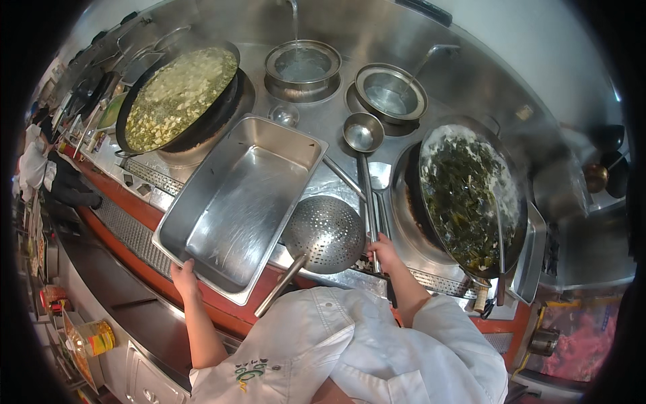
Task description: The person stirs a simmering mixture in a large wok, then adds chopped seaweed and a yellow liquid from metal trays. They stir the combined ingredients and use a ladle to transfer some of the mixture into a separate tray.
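A deep rectangular steel pan [232, 202] lies tilted across the counter's front edge, with nothing but a few dark specks inside. My left hand [185, 277] is closed on its near left corner rim. Right of the pan, a perforated skimmer [328, 232] rests with its handle pointing toward me. My right hand [383, 254] is closed around the long handle of a ladle [363, 132], whose bowl lies far from me. Beside that handle is a spatula [380, 175]; whether my fingers also touch it, I cannot tell.
A large wok [182, 101] of pale cubes and greens stands far left. The right wok [471, 202] holds dark leafy greens in foamy liquid, with a utensil in it. Two water pots [303, 64] [390, 94] sit under taps behind. A smaller ladle [284, 116] lies behind the pan.
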`<action>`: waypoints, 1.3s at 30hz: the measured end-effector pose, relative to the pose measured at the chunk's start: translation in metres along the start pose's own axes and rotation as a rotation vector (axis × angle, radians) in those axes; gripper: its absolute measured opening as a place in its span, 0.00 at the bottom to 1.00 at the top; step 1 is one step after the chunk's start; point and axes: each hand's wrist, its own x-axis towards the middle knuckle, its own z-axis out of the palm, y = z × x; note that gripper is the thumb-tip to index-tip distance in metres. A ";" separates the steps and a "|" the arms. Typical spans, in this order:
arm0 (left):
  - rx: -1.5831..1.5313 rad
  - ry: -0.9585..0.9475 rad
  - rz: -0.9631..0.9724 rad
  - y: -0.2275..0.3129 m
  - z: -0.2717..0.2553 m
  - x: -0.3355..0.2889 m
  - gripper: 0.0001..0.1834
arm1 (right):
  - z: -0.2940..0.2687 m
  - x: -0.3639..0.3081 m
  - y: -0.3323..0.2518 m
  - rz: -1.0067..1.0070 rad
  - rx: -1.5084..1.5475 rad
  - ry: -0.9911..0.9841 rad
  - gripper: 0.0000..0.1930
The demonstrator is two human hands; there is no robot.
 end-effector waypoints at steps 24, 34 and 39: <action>-0.058 -0.125 -0.113 -0.008 0.016 -0.035 0.18 | 0.095 0.080 -0.148 -0.423 -1.147 0.877 0.41; -0.080 -0.147 0.151 0.035 0.007 -0.067 0.12 | 0.062 0.115 -0.270 -0.161 0.529 -0.119 0.06; 0.306 -0.370 0.400 0.067 0.056 -0.045 0.15 | 0.032 0.007 -0.238 -0.157 0.561 -0.271 0.10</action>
